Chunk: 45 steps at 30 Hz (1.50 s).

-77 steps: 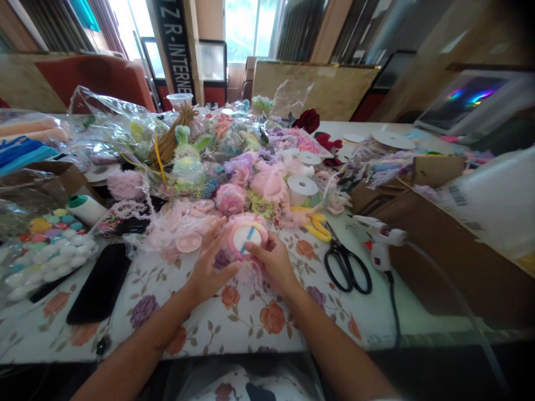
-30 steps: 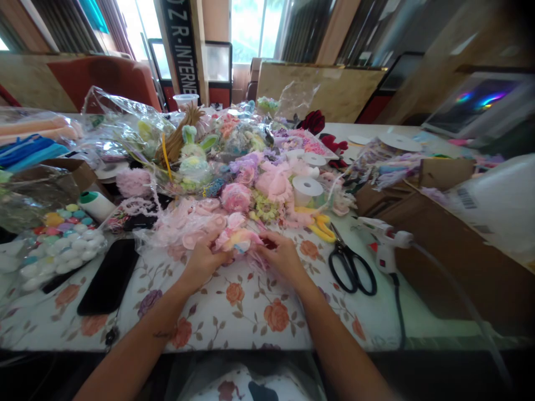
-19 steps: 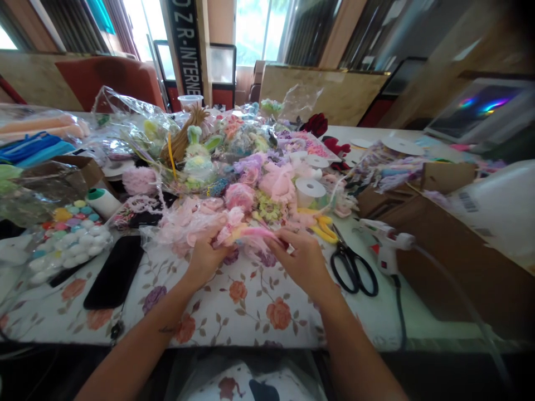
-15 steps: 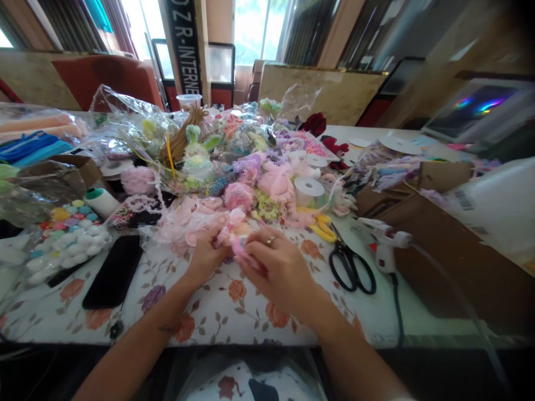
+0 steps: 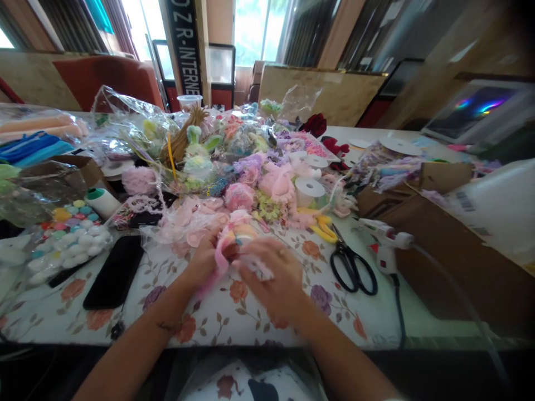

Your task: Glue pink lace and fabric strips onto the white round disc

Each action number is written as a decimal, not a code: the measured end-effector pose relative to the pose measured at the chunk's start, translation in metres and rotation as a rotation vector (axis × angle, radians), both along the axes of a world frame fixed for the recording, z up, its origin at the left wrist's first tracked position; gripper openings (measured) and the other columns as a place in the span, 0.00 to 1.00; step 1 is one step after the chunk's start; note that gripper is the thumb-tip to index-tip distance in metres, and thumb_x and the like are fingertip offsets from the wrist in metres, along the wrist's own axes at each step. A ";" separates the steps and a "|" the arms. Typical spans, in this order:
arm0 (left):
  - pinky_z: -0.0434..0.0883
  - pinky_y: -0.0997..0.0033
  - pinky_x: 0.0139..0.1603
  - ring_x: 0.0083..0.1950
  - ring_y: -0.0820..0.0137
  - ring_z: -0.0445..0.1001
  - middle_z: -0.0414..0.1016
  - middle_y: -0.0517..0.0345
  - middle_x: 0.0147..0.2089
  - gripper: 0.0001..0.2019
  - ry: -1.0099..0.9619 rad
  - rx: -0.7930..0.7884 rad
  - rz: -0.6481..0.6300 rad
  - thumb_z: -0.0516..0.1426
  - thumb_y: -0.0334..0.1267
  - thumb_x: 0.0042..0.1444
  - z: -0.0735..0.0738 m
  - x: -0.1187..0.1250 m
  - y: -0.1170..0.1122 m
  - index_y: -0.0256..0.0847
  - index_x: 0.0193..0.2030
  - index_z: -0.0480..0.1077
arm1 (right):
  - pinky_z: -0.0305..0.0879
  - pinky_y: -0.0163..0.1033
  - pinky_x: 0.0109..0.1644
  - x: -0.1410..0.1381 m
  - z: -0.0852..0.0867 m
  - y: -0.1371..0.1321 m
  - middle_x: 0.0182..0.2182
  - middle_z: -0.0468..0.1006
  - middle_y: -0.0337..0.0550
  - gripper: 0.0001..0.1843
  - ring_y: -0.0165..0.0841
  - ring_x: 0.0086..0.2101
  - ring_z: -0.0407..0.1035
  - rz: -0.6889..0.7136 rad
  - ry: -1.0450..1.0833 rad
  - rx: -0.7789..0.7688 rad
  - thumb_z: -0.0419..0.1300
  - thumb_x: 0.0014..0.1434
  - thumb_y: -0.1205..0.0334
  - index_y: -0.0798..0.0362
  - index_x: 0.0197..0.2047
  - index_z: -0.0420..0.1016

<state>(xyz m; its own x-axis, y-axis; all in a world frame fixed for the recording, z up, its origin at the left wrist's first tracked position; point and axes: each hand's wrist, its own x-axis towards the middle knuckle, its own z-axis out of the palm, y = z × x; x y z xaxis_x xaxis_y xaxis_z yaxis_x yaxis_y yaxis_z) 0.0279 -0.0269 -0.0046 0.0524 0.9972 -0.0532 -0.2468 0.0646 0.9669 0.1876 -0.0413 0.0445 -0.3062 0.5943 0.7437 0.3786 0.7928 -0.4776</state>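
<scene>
My left hand (image 5: pixel 204 259) is closed around a small pink-and-cream piece wound with fluffy pink yarn (image 5: pixel 221 256). A loose pink end hangs below the fingers toward the cloth. My right hand (image 5: pixel 271 273) is just beside that piece, its fingers smeared by motion, so whether they grip anything is unclear. Behind the hands lie a pink yarn ball (image 5: pixel 239 196) and clear bags of pale pink pieces (image 5: pixel 190 220). Black-handled scissors (image 5: pixel 353 267) rest to the right of my right hand, their blades near a yellow-handled tool (image 5: pixel 324 227).
A dark phone (image 5: pixel 113 273) lies at left by a bag of pom-poms (image 5: pixel 77 239). To the right are a white glue gun (image 5: pixel 385 250) with a cord and a cardboard box (image 5: pixel 451 262). A white ribbon spool (image 5: pixel 309 190) stands in the craft pile. Flowered cloth (image 5: pixel 234 317) covers the near table.
My right hand has drawn slightly down and away from the piece, its fingers opening somewhat. The pink yarn now loops over my left fingers and trails lower.
</scene>
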 end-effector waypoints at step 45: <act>0.76 0.75 0.22 0.26 0.70 0.77 0.78 0.52 0.29 0.05 -0.492 -0.496 -0.009 0.59 0.31 0.55 -0.005 -0.012 0.018 0.31 0.38 0.74 | 0.67 0.36 0.39 0.016 -0.058 0.036 0.34 0.78 0.40 0.17 0.32 0.34 0.71 0.211 0.536 -1.085 0.67 0.52 0.51 0.53 0.41 0.78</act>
<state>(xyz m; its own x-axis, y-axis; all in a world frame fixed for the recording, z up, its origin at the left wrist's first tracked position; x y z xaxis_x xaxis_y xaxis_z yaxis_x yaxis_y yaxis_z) 0.0162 -0.0093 -0.0097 0.1958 0.8607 -0.4700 -0.6461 0.4738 0.5985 0.2041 -0.0056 -0.0136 -0.2787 0.9594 -0.0440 -0.1562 -0.0905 -0.9836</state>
